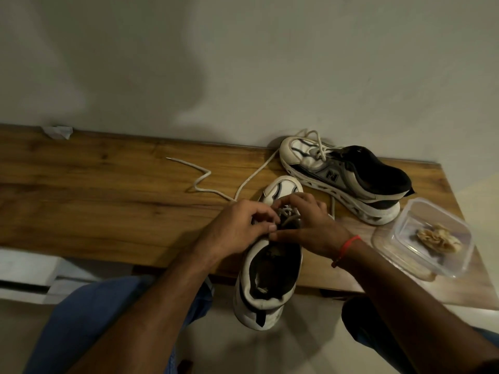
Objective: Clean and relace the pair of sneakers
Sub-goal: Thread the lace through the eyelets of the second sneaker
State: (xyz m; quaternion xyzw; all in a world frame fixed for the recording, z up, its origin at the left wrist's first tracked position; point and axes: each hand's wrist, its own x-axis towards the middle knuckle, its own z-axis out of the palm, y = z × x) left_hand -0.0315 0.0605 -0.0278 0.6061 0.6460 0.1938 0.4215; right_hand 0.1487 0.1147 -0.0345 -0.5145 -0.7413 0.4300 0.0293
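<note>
Right of the fingers sit a second sneaker [348,176] and a clear container [424,238] on the wooden table [108,184]. Left hand [237,228] and right hand [310,225] curl, pinching the lace [199,179] over the near sneaker [270,271], directly beneath them.

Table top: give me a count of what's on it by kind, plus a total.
Sneakers: 2, near sneaker worked on by left hand and right hand, far sneaker on its side
Loose lace ends: 1, white lace
Clear plastic containers: 1, container holding a crumpled wad
Paper scraps: 1, scrap
Total: 5, not counting the wad
</note>
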